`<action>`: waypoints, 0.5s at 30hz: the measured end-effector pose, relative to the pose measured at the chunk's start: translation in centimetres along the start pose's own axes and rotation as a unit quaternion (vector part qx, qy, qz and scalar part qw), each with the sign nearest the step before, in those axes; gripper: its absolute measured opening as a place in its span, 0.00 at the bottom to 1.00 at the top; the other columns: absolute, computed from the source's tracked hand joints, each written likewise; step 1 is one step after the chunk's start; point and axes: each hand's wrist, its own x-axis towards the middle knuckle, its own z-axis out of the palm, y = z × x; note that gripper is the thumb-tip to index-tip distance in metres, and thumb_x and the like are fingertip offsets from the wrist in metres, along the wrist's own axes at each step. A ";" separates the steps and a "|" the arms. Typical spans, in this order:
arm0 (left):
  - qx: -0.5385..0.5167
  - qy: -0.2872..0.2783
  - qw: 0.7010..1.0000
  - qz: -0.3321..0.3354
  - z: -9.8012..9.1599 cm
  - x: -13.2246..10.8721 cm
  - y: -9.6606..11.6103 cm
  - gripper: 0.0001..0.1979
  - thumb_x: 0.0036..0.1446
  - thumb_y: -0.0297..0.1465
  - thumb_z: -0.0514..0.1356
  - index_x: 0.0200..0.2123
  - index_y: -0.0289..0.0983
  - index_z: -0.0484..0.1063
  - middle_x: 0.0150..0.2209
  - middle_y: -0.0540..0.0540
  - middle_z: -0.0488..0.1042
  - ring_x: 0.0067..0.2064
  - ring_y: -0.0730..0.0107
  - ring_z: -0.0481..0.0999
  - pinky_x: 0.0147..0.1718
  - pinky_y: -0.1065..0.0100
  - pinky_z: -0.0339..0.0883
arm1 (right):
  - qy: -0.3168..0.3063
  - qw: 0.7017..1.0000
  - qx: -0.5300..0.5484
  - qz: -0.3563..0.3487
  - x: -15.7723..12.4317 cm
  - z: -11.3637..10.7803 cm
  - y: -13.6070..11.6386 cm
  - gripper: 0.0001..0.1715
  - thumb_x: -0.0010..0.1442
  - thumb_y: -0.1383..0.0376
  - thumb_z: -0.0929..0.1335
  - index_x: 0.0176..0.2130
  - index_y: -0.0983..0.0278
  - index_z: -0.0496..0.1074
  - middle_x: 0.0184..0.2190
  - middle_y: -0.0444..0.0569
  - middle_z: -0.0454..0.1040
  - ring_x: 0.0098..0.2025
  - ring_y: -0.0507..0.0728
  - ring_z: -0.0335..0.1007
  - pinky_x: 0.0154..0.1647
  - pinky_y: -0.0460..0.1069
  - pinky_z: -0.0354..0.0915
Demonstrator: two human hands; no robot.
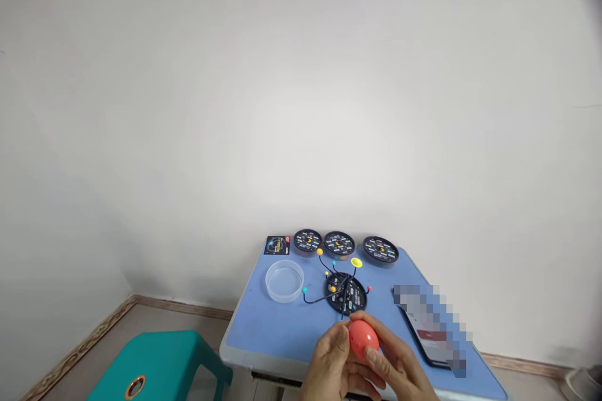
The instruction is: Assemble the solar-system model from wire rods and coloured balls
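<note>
Egg: and there it is, a coral-red plastic egg (363, 338), smooth and glossy, its long axis tipped slightly, a soft shine along the top.
Where: right up front, held in the air above the near edge of the blue table (254, 332), just short of the black disc.
Left hand (332, 366): bare, coming in from the bottom of the view, palm turned toward the egg, fingers up against its left side.
Right hand (397, 363): mirroring it from the other side, fingers (374, 357) curling across the egg's lower right.
Grip: both hands together and clamped on the egg, which sits between them.
Just ahead: a black disc model (345, 293) with thin black wires reaching out to small coloured balls, a yellow ball (320, 252) among them.
Back row: three round dark tins (307, 241) (339, 244) (380, 250) lined up along the far edge, with a small printed card (276, 245) beside the first.
Left side: a clear round plastic dish (284, 281) on the table, well apart from the hands.
Right side: a phone (430, 338) lying near the right hand, partly pixelated.
Floor: a teal plastic stool (160, 369) beside the table.
</note>
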 end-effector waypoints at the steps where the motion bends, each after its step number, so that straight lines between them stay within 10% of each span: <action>1: 0.031 0.014 0.999 0.008 -0.1 0.1 0.2 0.34 0.49 0.59 0.62 0.45 0.35 0.72 0.24 0.48 0.74 0.20 0.70 0.74 0.20 0.71 0.64 | -0.008 1.000 0.003 0.003 0.4 -0.1 -0.4 0.34 0.56 0.43 0.69 0.55 0.58 0.74 0.54 0.55 0.77 0.58 0.68 0.69 0.59 0.62 0.65; 6: 0.224 0.182 0.932 0.221 -0.6 -0.6 1.7 0.31 0.49 0.47 0.69 0.54 0.40 0.73 0.34 0.45 0.74 0.28 0.69 0.72 0.25 0.70 0.64 | 0.018 0.998 0.047 0.029 1.7 0.2 -1.4 0.34 0.55 0.41 0.69 0.52 0.60 0.76 0.46 0.54 0.80 0.53 0.68 0.72 0.54 0.60 0.70; 15: 0.429 0.072 0.860 0.265 -1.5 -1.8 2.9 0.24 0.55 0.30 0.67 0.56 0.48 0.74 0.50 0.40 0.75 0.51 0.52 0.72 0.53 0.58 0.63 | -0.046 0.998 0.014 0.035 0.5 1.1 -1.9 0.40 0.56 0.39 0.67 0.60 0.58 0.70 0.60 0.55 0.71 0.64 0.68 0.61 0.65 0.64 0.57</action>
